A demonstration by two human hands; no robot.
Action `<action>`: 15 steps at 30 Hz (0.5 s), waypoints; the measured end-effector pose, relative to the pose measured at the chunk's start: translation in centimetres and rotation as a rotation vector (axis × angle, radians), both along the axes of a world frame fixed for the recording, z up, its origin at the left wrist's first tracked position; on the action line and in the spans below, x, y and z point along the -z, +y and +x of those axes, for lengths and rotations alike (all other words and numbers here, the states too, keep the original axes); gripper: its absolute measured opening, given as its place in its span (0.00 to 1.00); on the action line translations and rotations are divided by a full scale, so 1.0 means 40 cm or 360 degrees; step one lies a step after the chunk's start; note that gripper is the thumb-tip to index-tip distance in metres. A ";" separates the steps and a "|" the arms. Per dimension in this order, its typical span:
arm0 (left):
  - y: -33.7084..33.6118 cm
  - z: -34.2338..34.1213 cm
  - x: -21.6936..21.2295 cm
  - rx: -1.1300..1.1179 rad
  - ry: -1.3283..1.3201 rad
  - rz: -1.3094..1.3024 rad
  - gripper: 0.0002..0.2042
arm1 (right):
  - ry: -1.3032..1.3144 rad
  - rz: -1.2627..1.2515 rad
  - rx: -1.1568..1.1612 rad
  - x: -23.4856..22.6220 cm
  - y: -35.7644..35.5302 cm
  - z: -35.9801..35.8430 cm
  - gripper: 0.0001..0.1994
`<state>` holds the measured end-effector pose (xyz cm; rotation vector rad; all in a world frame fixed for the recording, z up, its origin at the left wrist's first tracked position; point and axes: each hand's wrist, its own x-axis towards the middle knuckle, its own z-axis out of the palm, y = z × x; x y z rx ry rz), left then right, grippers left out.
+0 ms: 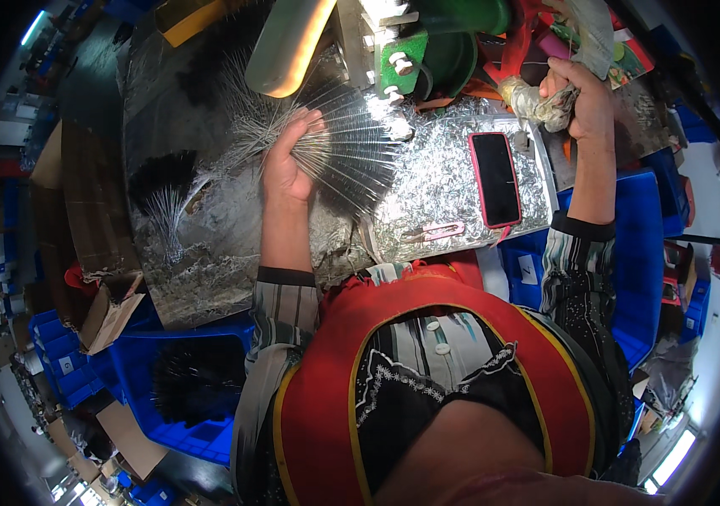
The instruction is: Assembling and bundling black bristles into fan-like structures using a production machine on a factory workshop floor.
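My left hand is closed around a bundle of thin metal wires. They fan out to the right of my fingers, and more wire ends show to the left. Up at the right, my right hand is closed on a lump wrapped in pale, crumpled material. What lies inside the wrapping is hidden. This lump sits beside red and green machine parts, including a green bolted block. Between my hands is a work surface covered in crinkled silver foil.
A red-edged phone and small pink-handled snips lie on the foil. At left are black bristle bunches with wire stems. A lit lamp hangs above. Blue bins flank me, one holding black bristles.
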<state>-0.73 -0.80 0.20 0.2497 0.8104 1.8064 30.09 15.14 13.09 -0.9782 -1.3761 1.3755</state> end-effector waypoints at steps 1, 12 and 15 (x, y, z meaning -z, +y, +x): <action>0.002 0.001 -0.001 -0.0013 -0.0007 -0.0008 0.14 | 0.0014 0.0038 -0.0007 0.001 0.001 0.001 0.16; 0.000 -0.012 0.025 -0.0092 -0.0059 -0.0008 0.18 | 0.0421 0.0249 -0.0169 0.125 0.029 0.001 0.07; 0.004 -0.002 0.013 -0.0154 -0.0064 -0.0027 0.18 | 0.0232 0.0089 -0.0127 0.055 0.022 0.011 0.10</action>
